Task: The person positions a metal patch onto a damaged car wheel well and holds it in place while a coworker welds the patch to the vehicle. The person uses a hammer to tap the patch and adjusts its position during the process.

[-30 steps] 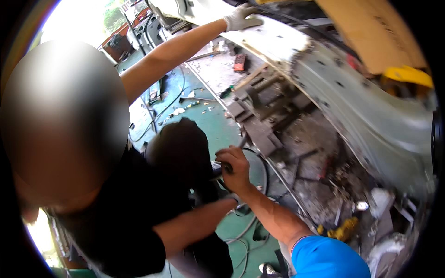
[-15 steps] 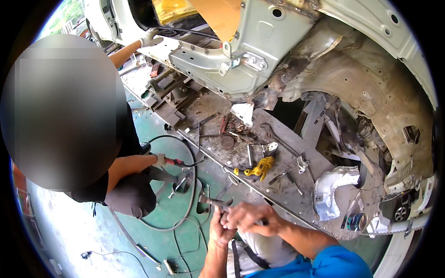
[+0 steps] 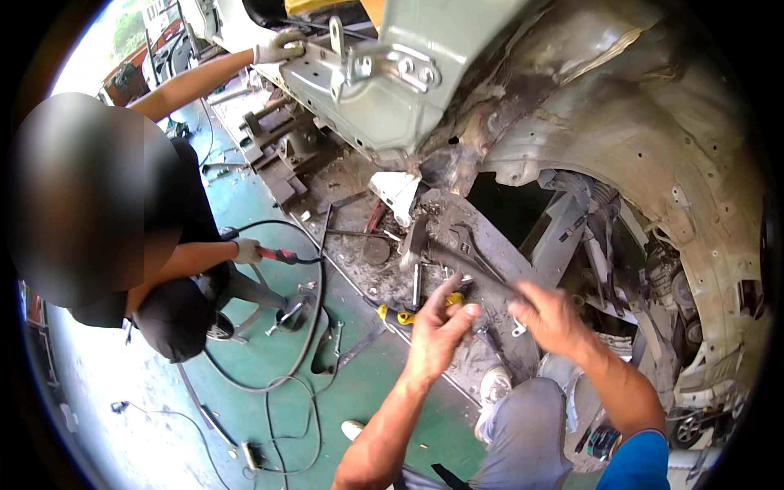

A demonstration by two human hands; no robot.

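A hammer (image 3: 469,263) with a dark head and handle is gripped in my right hand (image 3: 557,320), its head pointing away to the left over the grimy metal platform. My left hand (image 3: 439,333) is just left of the handle, apart from it, with fingers stretched, thumb out and nothing held. Behind that hand, partly hidden, lies a yellow power tool (image 3: 398,314). A white metal piece (image 3: 395,196) hangs below the pale car body panel (image 3: 367,110), beyond the hammer head. Loose tools lie near the hammer, among them a wrench (image 3: 492,345).
A crouching co-worker at left rests one gloved hand (image 3: 279,47) on the car sill and holds a red-handled torch (image 3: 278,255) in the other. A black hose (image 3: 320,327) loops across the green floor (image 3: 359,408). The rusty wheel arch (image 3: 621,147) curves at right.
My hands have come apart and moved farther forward. The hammer has swung out over the platform in my right hand, and my left fingers have opened. The view has shifted.
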